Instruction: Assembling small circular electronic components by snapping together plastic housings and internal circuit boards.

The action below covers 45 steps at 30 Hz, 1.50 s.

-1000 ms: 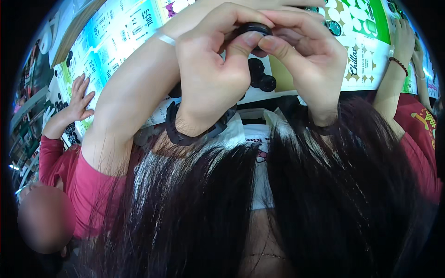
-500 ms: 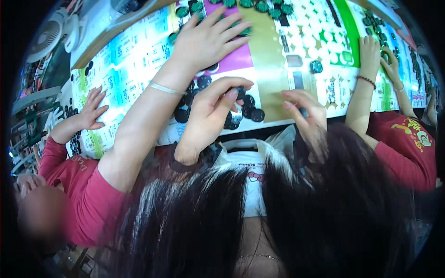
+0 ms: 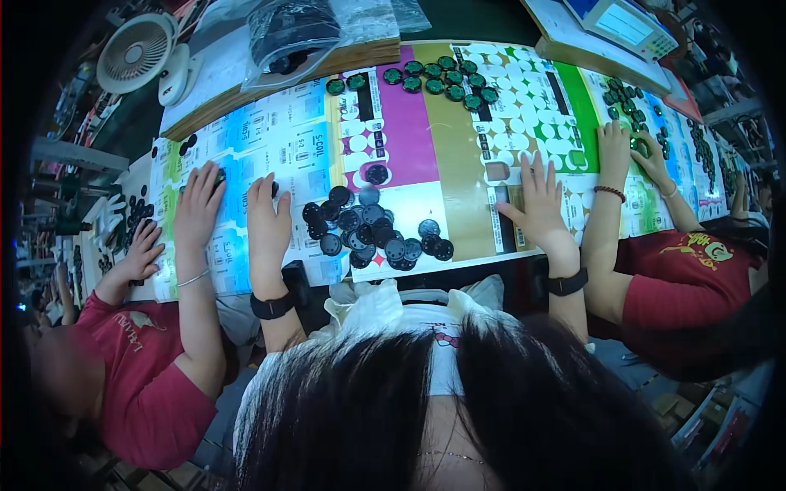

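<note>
My left hand [image 3: 268, 225] rests on the left of the table, with a black disc [image 3: 274, 189] between its thumb and fingertips. On the gold part of the printed sheet [image 3: 463, 164], my right hand [image 3: 542, 204] lies with fingers spread, holding nothing that I can see. Under its thumb side shows a small dark and gold rectangle [image 3: 516, 222]. Between my hands lies a loose heap of black round parts with holes [image 3: 372, 229]. A single black part [image 3: 376, 173] sits on a white circle of the purple strip. Several green-and-black round parts [image 3: 446, 78] lie at the far side.
A co-worker's hand [image 3: 199, 204] is close to my left hand. Another co-worker's hand [image 3: 612, 155] works at the right. A wooden-edged shelf [image 3: 327, 67] carries a plastic bag [image 3: 293, 37] and stands near a white fan [image 3: 137, 51]. A device with a screen [image 3: 626, 24] stands far right.
My left hand has moved left, away from the heap. My right hand has reached forward and spread over the sheet. The co-worker's arm that stretched across has drawn back left.
</note>
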Motion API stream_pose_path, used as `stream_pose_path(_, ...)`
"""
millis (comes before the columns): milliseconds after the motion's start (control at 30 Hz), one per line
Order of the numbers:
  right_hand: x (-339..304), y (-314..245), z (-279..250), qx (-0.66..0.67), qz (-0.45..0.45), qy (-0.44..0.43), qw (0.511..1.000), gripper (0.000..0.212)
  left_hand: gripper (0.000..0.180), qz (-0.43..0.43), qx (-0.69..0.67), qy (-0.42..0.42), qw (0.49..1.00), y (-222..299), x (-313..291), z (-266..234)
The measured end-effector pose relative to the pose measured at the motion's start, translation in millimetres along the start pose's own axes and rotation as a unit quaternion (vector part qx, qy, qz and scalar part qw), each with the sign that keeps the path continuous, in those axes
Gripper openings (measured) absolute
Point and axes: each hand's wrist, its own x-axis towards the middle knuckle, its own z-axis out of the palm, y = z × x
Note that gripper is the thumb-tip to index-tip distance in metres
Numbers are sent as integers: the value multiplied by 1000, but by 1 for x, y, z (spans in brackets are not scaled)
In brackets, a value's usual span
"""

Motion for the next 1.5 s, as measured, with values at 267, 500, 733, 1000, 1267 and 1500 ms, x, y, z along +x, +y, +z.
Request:
stream_pose_path(267, 33, -48, 10, -89, -129, -66, 985, 83, 74, -34, 159, -113, 980, -19, -4, 7)
stream_pose_path(500, 58, -70, -17, -82, -220, -89, 968, 88, 69, 222, 119, -178, 951, 49, 52, -28)
stream_pose_path(733, 100, -48, -31, -121, -229, -11, 966, 101, 82, 198, 106, -243, 944, 69, 149, 42)
stream_pose_path(1000, 111, -13, 8, -132, -215, 33, 967, 87, 95, 267, 66, -275, 921, 96, 152, 81)
stream_pose_path(1267, 191, 1, -4, -53, -182, 27, 981, 106, 90, 411, 57, -181, 892, 122, 183, 107)
stream_pose_path(1500, 210, -21, 1, -65, -258, -19, 964, 86, 96, 407, 134, -192, 883, 129, 190, 141)
